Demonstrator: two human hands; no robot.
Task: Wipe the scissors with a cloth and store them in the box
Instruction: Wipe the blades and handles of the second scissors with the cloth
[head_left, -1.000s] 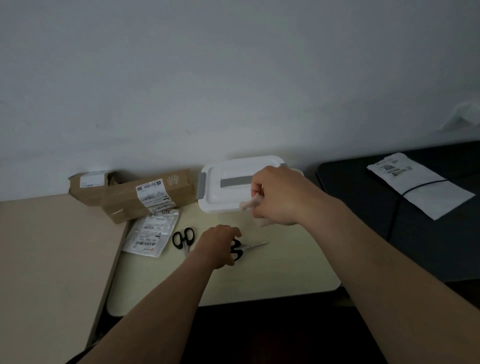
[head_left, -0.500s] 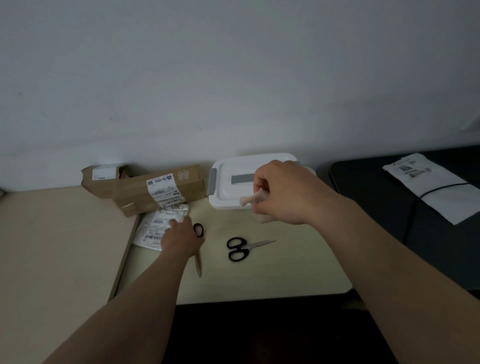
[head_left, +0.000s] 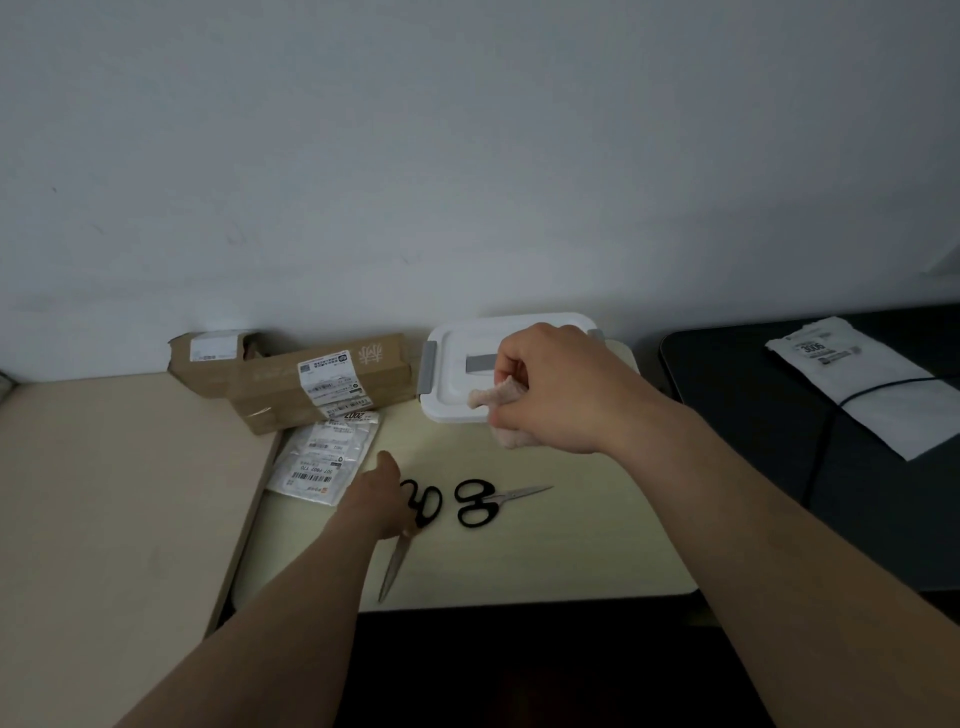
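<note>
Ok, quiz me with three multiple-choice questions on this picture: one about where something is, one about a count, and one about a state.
1. Where is the cloth?
A) in the right hand's grip
B) on the floor
C) on a chair

2. How many pairs of scissors are in view?
A) one
B) two
C) four

3. The white box is:
A) lidless
B) tipped on its side
C) closed, lid on

Answers:
1 A: the cloth bunches out of that curled hand.
2 B: one pair lies free, and the other is at the left hand.
3 C: the lid sits flat on top.
</note>
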